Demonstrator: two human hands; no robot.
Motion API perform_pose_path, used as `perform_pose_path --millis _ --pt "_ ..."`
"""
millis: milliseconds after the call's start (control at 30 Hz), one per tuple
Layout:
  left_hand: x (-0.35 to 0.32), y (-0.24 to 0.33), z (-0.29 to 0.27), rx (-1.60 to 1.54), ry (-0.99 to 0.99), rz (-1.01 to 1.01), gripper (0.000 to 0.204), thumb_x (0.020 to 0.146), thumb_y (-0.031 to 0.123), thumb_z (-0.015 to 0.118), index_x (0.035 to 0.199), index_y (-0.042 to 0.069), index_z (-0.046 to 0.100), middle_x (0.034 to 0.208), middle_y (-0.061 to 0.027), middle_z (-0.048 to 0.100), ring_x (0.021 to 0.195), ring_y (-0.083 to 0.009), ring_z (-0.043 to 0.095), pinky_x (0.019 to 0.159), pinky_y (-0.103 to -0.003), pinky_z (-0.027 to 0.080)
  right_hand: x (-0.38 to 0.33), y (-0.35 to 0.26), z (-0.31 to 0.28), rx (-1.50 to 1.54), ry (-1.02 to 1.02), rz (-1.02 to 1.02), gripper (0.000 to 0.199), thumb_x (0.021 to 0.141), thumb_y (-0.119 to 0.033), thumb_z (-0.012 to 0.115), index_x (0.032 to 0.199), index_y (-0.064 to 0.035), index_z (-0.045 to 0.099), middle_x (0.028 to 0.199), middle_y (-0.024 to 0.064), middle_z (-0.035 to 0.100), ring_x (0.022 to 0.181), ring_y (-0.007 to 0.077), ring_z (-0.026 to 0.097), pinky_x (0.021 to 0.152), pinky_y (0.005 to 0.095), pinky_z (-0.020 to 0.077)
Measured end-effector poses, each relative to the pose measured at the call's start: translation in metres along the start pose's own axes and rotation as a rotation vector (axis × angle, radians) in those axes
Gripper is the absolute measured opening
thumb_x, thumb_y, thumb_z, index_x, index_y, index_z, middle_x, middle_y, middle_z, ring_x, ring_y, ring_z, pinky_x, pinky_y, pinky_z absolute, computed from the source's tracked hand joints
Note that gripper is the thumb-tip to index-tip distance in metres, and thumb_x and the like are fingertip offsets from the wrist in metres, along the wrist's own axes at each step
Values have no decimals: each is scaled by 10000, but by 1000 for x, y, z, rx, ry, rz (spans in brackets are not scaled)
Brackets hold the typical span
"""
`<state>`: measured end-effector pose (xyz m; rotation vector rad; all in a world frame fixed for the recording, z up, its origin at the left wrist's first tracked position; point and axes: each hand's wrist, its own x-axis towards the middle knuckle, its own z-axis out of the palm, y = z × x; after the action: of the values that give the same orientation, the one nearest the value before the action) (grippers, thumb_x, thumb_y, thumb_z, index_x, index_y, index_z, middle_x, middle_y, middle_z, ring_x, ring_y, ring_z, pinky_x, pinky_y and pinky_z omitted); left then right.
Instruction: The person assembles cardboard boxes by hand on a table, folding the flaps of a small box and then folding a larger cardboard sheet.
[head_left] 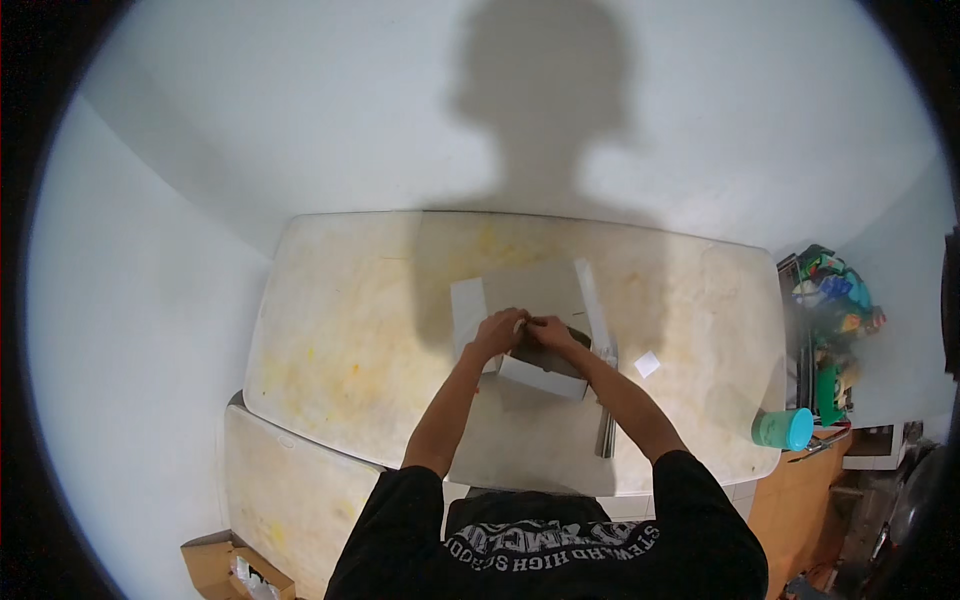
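A white cardboard box (543,378) with a grey-brown inside stands at the middle of the table, its large lid panel (535,285) folded back toward the wall. My left hand (499,331) and my right hand (552,334) meet over the box's opening. Their fingers are closed close together around something small and brownish. What it is, and whether it belongs to the box, cannot be made out. Under my right forearm, a thin bundle of greyish strips or rods (607,436) lies beside the box.
A small white paper square (647,364) lies right of the box on the stained table (340,330). At the right edge is a green tub with a turquoise lid (797,429); beyond it, a rack of colourful packets (835,290). An open carton (215,565) sits at lower left.
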<state>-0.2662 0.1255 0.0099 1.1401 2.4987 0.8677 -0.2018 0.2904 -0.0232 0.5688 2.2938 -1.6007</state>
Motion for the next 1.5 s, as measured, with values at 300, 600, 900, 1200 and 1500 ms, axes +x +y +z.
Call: perform_pose_path --millis 300,600,900,1200,1500 --pt "-31 -8 -12 90 -87 86 266 850 296 607 1102 218 640 1136 -25 633 994 -268 643 805 -429 536 -1 26 10 -1 -98 -54 366 843 -312 653 1083 -39 699 955 101 709 887 197 641 816 338 494" --pt "-19 -14 -32 337 -180 453 228 843 205 634 1070 221 628 1219 -4 554 1000 -233 635 720 -388 565 -34 -18 0 -154 -151 -49 335 807 -272 668 1008 -8 714 800 56 691 753 142 621 705 304 499" --pt "-6 -41 -20 369 -239 772 172 910 226 530 1044 169 620 1088 -9 608 929 -212 640 678 -363 569 -33 -51 -42 -170 -654 129 353 899 -301 607 1134 -43 658 985 78 695 901 172 662 711 323 558" --pt "-40 -37 -20 233 -158 548 96 904 225 540 948 158 594 898 -25 631 837 -229 665 601 -381 521 -136 -156 -97 -46 -60 -624 190 991 -100 482 1067 8 619 999 85 653 961 158 600 857 316 475" --pt "-66 -16 3 222 -52 409 141 925 220 510 1012 114 542 949 -73 619 831 -287 663 602 -419 526 -173 -25 54 -209 253 -270 245 886 -104 603 1113 -11 613 1004 179 658 824 308 680 739 385 538"
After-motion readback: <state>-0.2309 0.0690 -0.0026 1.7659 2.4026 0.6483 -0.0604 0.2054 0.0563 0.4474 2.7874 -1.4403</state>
